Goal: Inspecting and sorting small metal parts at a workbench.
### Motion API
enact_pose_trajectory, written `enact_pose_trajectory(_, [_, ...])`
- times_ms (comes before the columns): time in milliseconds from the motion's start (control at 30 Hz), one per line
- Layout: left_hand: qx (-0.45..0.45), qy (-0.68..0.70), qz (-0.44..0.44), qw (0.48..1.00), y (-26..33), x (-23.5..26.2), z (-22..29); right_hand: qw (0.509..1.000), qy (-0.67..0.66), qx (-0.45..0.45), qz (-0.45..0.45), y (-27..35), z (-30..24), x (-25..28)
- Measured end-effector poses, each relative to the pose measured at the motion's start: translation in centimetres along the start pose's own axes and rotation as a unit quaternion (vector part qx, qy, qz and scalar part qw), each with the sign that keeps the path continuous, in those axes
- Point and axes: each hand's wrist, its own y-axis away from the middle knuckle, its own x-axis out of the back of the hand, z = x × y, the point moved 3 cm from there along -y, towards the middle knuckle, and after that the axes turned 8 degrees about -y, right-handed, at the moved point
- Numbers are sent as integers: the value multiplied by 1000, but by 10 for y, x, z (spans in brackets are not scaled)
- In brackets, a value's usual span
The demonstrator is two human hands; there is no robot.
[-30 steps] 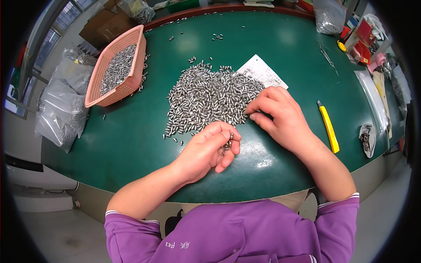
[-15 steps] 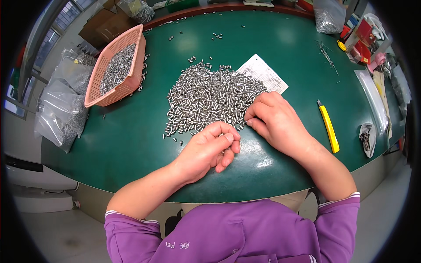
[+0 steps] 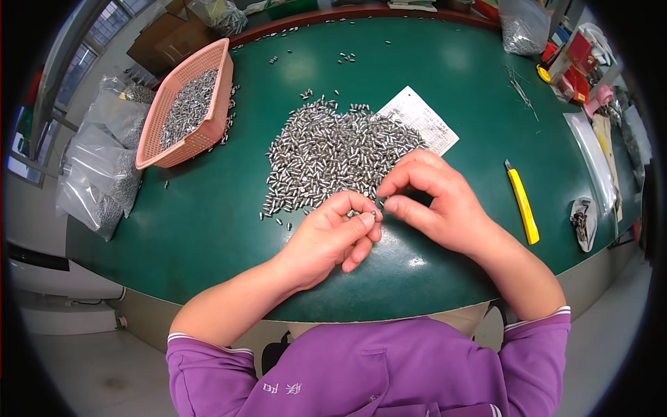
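A broad pile of small silvery bullet-shaped metal parts [image 3: 326, 149] lies on the green tabletop in front of me. At its near edge my left hand [image 3: 323, 242] is curled, thumb against the fingers, closed on a few of the same small metal parts [image 3: 354, 214]. Just to the right, my right hand [image 3: 448, 205] hovers over the pile's near right edge. Its thumb and forefinger are apart, pointing toward the left fingertips, and I see nothing between them. Its other fingers are partly hidden behind the forefinger.
Left of the pile stands a pink plastic basket [image 3: 221, 104] holding more metal parts, beside clear bags [image 3: 97, 177] of them. A printed sheet [image 3: 434, 128] lies partly under the pile. A yellow utility knife [image 3: 522, 205] and a small white pouch [image 3: 583, 222] are at right.
My right hand has moved from the pile's right edge leftward toward my left hand, and its thumb and forefinger have parted. Metal parts now show at my left fingertips.
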Motion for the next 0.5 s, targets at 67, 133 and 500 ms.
enact_pose_trajectory(67, [14,17,-7,1000,1,-1,2,993,112,16,24,-1,4,6])
enact_pose_trajectory(133, [8,26,-16,999,0,0,1,984,173,10,42,0,8,10])
enact_pose_trajectory(500, [-2,32,-22,999,0,0,1,969,244,36,-7,2,11,5])
